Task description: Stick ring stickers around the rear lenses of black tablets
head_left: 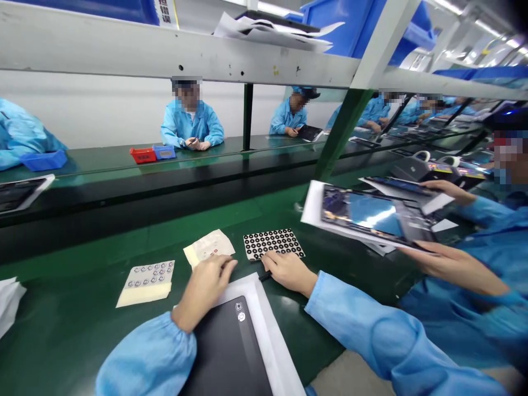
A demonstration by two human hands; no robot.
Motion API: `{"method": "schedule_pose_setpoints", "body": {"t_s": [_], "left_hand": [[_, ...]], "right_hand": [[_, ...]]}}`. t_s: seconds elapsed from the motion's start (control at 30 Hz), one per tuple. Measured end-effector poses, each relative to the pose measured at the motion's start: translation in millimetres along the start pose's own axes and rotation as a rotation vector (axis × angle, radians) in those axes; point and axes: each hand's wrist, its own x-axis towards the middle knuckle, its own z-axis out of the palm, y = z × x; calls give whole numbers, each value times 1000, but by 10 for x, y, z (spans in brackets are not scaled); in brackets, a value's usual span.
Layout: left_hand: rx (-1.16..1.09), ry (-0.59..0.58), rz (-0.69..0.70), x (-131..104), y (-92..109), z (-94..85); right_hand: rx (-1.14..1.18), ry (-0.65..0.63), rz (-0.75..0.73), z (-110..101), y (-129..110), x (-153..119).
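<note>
one dark tablet (229, 355) points lengthwise away

The Chinese characters 错误 can be read on a white label (167, 15) at the end of a blue bin (99, 8), with the character above them partly cut off; rows of small ring-shaped marks (155, 272) are printed on a grey-and-cream sheet (145, 285), and a round white mark (241, 317) is borne by the dark flat device (226, 352), all too small to be read

On the green bench (74, 352), grey sticker sheet (147, 279), cream sheet (209, 245), black-dotted sheet (273, 242), white paper (267, 324).
</note>
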Motion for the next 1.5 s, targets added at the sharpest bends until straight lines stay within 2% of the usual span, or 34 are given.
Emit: {"method": "schedule_pose_setpoints", "body": {"t_s": [0.1, 0.2, 0.33, 0.47, 0.63, 0.77, 0.87, 1.1, 1.33, 1.5], "left_hand": [[-300, -126, -172, 137, 154, 350], [-555, -165, -296, 278, 216, 555], [-750, -154, -391, 323, 199, 628], [-822, -137, -432, 298, 176, 647], [-816, -139, -429, 320, 184, 697], [-750, -118, -422, 340, 204, 753], [-715, -116, -399, 323, 216, 764], [-664, -116, -333, 300, 196, 782], [-519, -117, -282, 290, 193, 792], [-349, -195, -104, 176, 292, 616]], "right_hand": [[70, 76, 35, 41, -12, -41], [178, 125, 39, 51, -33, -60], [360, 194, 108, 48, -45, 19], [499, 228, 223, 73, -41, 164], [530, 248, 356, 133, -24, 247], [456, 363, 507, 105, 88, 235], [436, 400, 552, 43, 135, 173], [467, 232, 459, 24, -117, 98], [199, 203, 739, -106, -72, 40], [118, 99, 702, -22, -28, 83]]}}
